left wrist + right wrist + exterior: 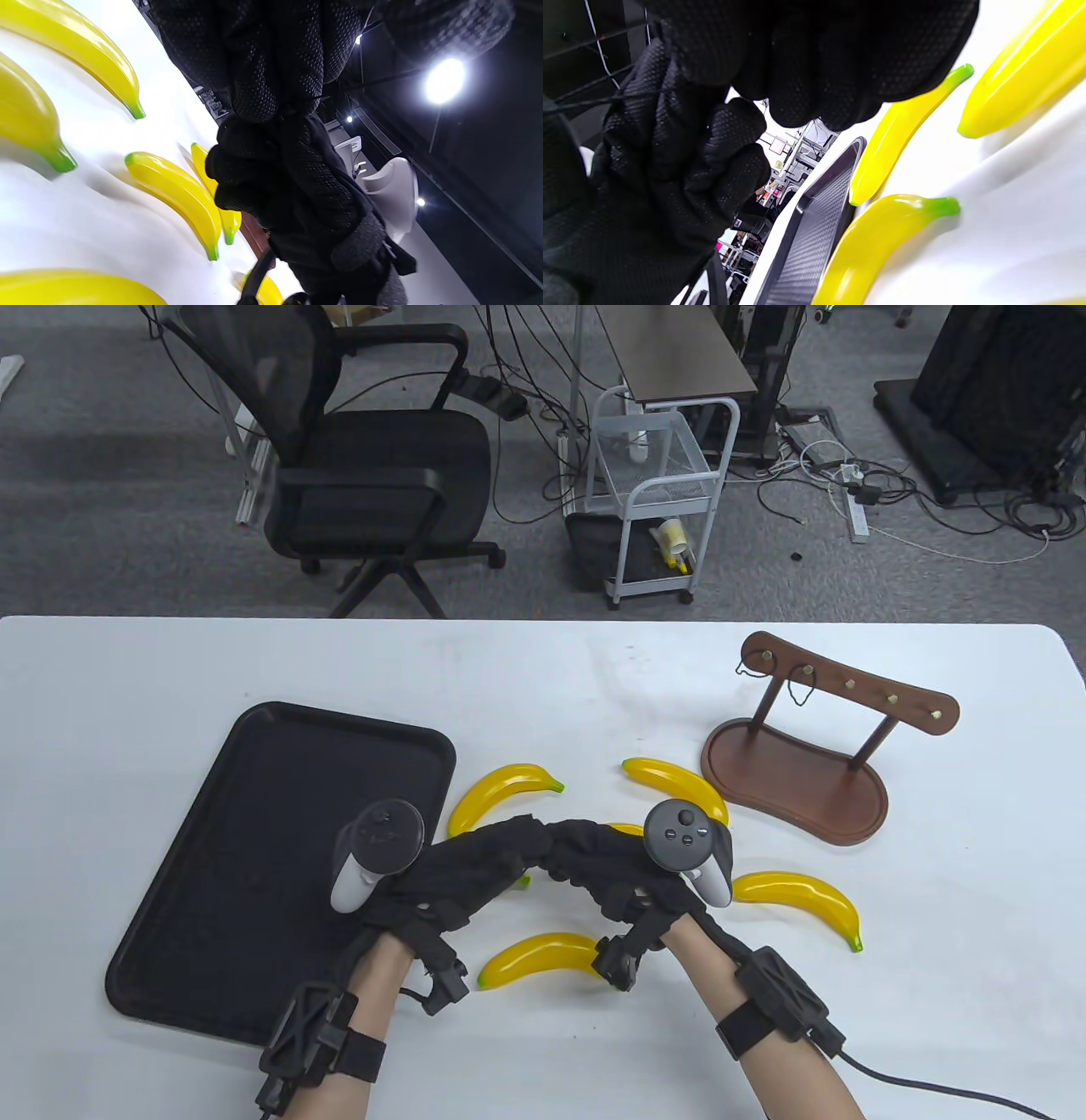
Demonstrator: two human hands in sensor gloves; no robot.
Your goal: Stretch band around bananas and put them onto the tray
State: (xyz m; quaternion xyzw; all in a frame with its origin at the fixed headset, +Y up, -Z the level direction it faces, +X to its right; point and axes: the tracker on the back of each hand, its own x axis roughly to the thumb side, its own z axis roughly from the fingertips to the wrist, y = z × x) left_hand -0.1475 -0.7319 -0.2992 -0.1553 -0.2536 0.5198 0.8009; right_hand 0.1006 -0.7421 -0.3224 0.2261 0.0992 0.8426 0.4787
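My left hand (pixel 509 844) and right hand (pixel 585 848) meet fingertip to fingertip above the middle of the table, fingers curled. Seen from the wrists, the left fingers (pixel 263 76) and right fingers (pixel 814 84) press against each other. A thin black strand (pixel 589 101), apparently the band, runs across the fingers, pinched by both hands. Several yellow bananas lie loose on the table: one (pixel 501 797) beside the tray, one (pixel 679 785) by the stand, one (pixel 797 899) at the right, one (pixel 543 959) near my wrists. Another is mostly hidden under the hands. The black tray (pixel 280 831) lies at the left, with nothing on it.
A brown wooden stand (pixel 797 780) with brass hooks stands at the right; thin black bands (pixel 796 689) hang from two hooks. An office chair and a white cart stand on the floor beyond the table's far edge.
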